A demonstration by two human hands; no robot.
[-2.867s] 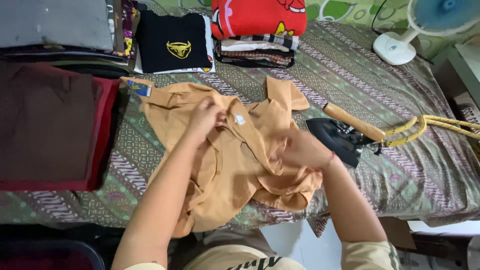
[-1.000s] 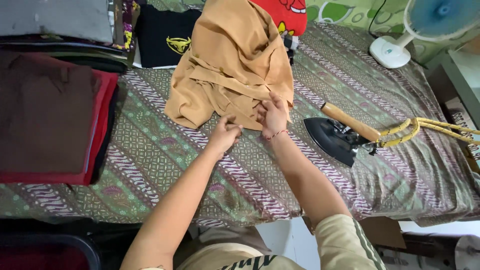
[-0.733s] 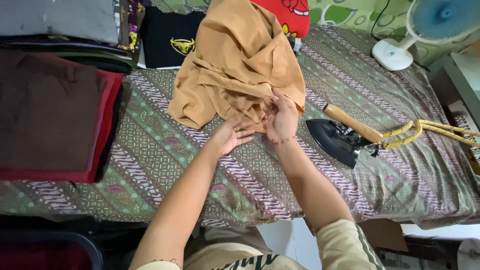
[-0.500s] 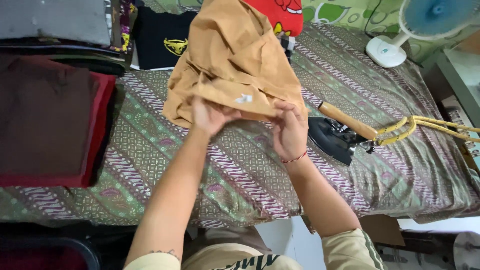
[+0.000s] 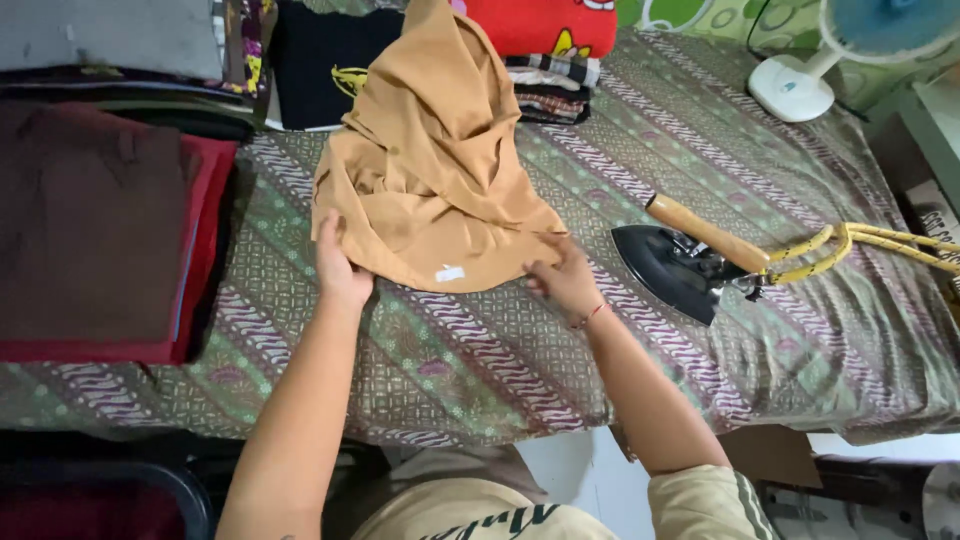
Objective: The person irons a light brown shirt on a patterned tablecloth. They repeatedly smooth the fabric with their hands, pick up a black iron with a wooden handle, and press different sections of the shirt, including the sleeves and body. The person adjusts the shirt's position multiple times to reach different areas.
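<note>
Tan garment (image 5: pixel 440 170): heaped on the patterned cloth (image 5: pixel 470 370) covering the surface, peak bunched upward, small white label near the lower hem. Left hand (image 5: pixel 340 265): gripping the lower left edge of the garment, fingers closed on the fabric. Right hand (image 5: pixel 565 280): pinching the lower right hem, red string at the wrist. Black iron (image 5: pixel 675 265) with wooden handle: flat on the cloth just right of the right hand, not touching it. Dark red folded stack (image 5: pixel 100 230): left. Folded clothes (image 5: pixel 540 40): behind the garment. White fan (image 5: pixel 800 80): far right corner.
</note>
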